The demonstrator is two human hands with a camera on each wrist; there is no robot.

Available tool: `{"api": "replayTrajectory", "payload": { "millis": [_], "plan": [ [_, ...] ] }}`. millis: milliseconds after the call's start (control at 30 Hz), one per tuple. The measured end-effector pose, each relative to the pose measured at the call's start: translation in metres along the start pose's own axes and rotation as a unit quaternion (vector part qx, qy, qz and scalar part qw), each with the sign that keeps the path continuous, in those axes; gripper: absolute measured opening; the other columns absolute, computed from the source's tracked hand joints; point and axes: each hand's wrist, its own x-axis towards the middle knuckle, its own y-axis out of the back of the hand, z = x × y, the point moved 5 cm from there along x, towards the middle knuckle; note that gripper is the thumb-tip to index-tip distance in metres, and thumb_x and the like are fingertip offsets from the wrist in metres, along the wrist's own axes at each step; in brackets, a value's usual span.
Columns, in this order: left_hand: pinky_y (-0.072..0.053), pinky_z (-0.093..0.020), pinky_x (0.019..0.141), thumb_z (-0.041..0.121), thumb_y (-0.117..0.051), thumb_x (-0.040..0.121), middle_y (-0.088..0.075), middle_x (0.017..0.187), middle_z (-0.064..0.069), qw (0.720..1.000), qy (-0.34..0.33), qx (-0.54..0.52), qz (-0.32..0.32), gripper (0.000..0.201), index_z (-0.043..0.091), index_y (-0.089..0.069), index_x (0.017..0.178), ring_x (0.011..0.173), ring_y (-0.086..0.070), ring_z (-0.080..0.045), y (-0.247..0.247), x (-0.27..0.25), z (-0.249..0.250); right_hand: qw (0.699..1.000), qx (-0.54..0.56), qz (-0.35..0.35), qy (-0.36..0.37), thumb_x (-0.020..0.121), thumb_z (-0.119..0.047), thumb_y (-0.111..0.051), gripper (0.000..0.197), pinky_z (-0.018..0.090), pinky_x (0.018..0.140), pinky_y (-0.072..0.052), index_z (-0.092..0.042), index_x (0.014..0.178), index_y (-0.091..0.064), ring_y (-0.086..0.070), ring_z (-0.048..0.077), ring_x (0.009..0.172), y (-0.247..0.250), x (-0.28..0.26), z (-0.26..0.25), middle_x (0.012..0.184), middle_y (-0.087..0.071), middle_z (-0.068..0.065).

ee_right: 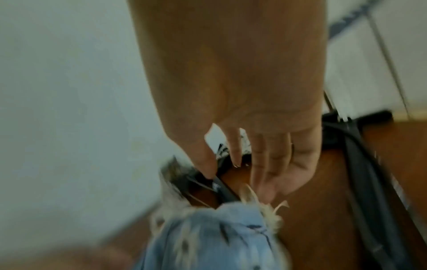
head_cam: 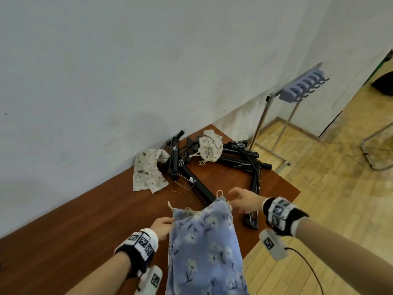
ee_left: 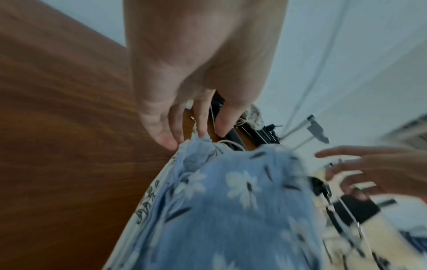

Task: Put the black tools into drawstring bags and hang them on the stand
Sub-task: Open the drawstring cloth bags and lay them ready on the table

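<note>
A blue floral drawstring bag [head_cam: 204, 241] hangs over the near edge of the brown table [head_cam: 95, 220], its mouth facing away from me. A long black tool [head_cam: 200, 188] lies on the table with its near end at the bag's mouth. My left hand [head_cam: 162, 225] pinches the left rim of the bag [ee_left: 231, 210] with its fingertips [ee_left: 172, 145]. My right hand [head_cam: 240, 200] hovers at the right rim with fingers spread, its fingertips [ee_right: 265, 193] close to the cord tuft and holding nothing. Both wrist views are blurred.
More black tools [head_cam: 240, 154] lie piled at the table's far end by the wall. Two cream printed bags [head_cam: 146, 169] [head_cam: 210, 147] lie among them. A metal stand with lilac hooks [head_cam: 302, 86] stands on the wooden floor beyond the table's far right corner.
</note>
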Motion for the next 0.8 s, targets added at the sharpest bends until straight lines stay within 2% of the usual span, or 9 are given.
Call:
{"api": "replayTrajectory", "payload": {
  "millis": [67, 133, 233, 300, 400, 533, 600, 667, 800],
  "plan": [
    [-0.045, -0.031, 0.097, 0.017, -0.054, 0.094, -0.058, 0.126, -0.007, 0.992, -0.036, 0.122, 0.018, 0.030, 0.012, -0.060, 0.123, 0.115, -0.054, -0.022, -0.005, 0.008, 0.006, 0.991, -0.134, 0.014, -0.020, 0.097, -0.032, -0.049, 0.051, 0.038, 0.088, -0.051, -0.015, 0.142, -0.032, -0.061, 0.028, 0.104, -0.010, 0.024, 0.013, 0.127, -0.055, 0.012],
    [-0.041, -0.032, 0.101, 0.024, -0.050, 0.095, -0.057, 0.125, -0.007, 0.963, -0.082, 0.254, 0.020, 0.024, 0.017, -0.067, 0.110, 0.119, -0.051, -0.025, -0.013, 0.010, 0.015, 0.988, -0.156, -0.005, -0.018, 0.099, -0.036, -0.046, 0.058, 0.038, 0.093, -0.048, -0.014, 0.147, -0.023, -0.053, 0.031, 0.114, -0.028, 0.037, 0.018, 0.138, -0.043, 0.014],
    [-0.047, -0.037, 0.088, 0.023, -0.045, 0.097, -0.059, 0.082, -0.008, 0.946, -0.142, 0.288, 0.046, 0.030, 0.016, -0.059, 0.071, 0.084, -0.054, -0.025, -0.029, 0.021, 0.030, 0.999, -0.006, -0.012, -0.047, 0.095, -0.042, -0.053, 0.079, 0.029, 0.070, -0.052, -0.012, 0.151, -0.006, -0.060, 0.024, 0.087, -0.056, 0.052, 0.024, 0.127, -0.052, 0.017],
    [-0.045, -0.030, 0.084, 0.025, -0.039, 0.101, -0.061, 0.086, -0.006, 0.948, -0.128, 0.291, 0.011, 0.028, 0.021, -0.057, 0.080, 0.088, -0.056, -0.021, -0.042, 0.026, 0.035, 0.997, 0.036, 0.018, -0.064, 0.094, -0.036, -0.057, 0.084, 0.031, 0.074, -0.053, -0.006, 0.151, -0.003, -0.063, 0.028, 0.095, -0.067, 0.063, 0.031, 0.124, -0.058, 0.018],
    [-0.042, -0.038, 0.097, 0.034, -0.034, 0.101, -0.060, 0.096, -0.010, 0.930, -0.135, 0.339, 0.036, 0.039, 0.016, -0.067, 0.091, 0.105, -0.054, -0.030, -0.052, 0.046, 0.038, 0.994, 0.048, 0.087, -0.047, 0.092, -0.027, -0.059, 0.062, 0.035, 0.078, -0.053, -0.007, 0.140, -0.027, -0.064, 0.029, 0.097, -0.068, 0.071, 0.039, 0.111, -0.063, 0.013],
    [-0.038, -0.039, 0.100, 0.052, -0.040, 0.091, -0.050, 0.122, -0.005, 0.883, -0.148, 0.446, 0.008, 0.048, 0.017, -0.059, 0.118, 0.117, -0.043, -0.023, -0.065, 0.059, 0.044, 0.985, 0.132, 0.091, -0.064, 0.087, -0.042, -0.066, 0.059, 0.029, 0.079, -0.050, -0.014, 0.133, -0.042, -0.061, 0.020, 0.097, -0.068, 0.082, 0.056, 0.109, -0.062, 0.004],
    [-0.042, -0.031, 0.095, 0.047, -0.056, 0.086, -0.057, 0.121, -0.004, 0.936, -0.131, 0.321, -0.063, 0.048, 0.012, -0.059, 0.119, 0.111, -0.051, -0.017, -0.071, 0.066, 0.047, 0.977, 0.169, 0.108, -0.075, 0.087, -0.048, -0.064, 0.055, 0.031, 0.085, -0.051, -0.015, 0.128, -0.050, -0.061, 0.021, 0.102, -0.061, 0.088, 0.061, 0.114, -0.062, 0.007],
    [-0.042, -0.028, 0.082, 0.026, -0.067, 0.085, -0.060, 0.097, 0.000, 0.971, -0.107, 0.172, -0.125, 0.022, 0.011, -0.062, 0.101, 0.092, -0.054, -0.014, -0.072, 0.064, 0.056, 0.976, 0.174, 0.114, -0.069, 0.086, -0.045, -0.066, 0.037, 0.029, 0.084, -0.051, -0.018, 0.111, -0.059, -0.061, 0.020, 0.099, -0.053, 0.095, 0.061, 0.106, -0.064, 0.005],
    [-0.052, -0.035, 0.071, -0.009, -0.061, 0.076, -0.061, 0.078, -0.012, 0.970, -0.003, -0.064, -0.233, 0.018, 0.009, -0.059, 0.072, 0.074, -0.061, -0.026, -0.065, 0.062, 0.063, 0.993, 0.082, 0.083, -0.013, 0.086, -0.026, -0.069, 0.008, 0.028, 0.077, -0.053, -0.020, 0.090, -0.065, -0.064, 0.020, 0.088, -0.040, 0.102, 0.045, 0.093, -0.068, 0.004]
  ]
}}
